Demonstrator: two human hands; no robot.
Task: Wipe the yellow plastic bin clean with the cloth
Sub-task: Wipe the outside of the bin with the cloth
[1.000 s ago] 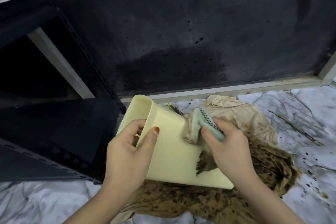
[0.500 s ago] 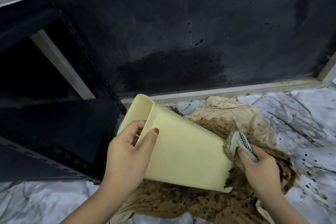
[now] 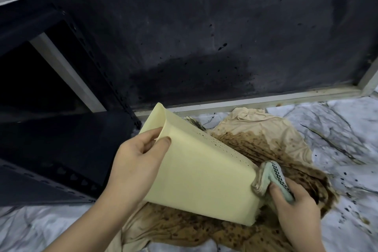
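Yellow plastic bin (image 3: 200, 178) tipped on its side over a stained tan rag (image 3: 259, 141) on the marble floor (image 3: 337, 116), left hand (image 3: 137, 161) gripping the rim with thumb on the outside, right hand (image 3: 294, 204) pinching the bunched cloth (image 3: 268, 180) against the bin's bottom edge.

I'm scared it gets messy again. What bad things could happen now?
The yellow bin hangs just above the big brown-stained cloth, so it might dip in and get dirty again. The wiping cloth in the right hand already looks grubby and could smear dirt around. The left hand grips only the rim, so hard wiping may twist the bin loose.
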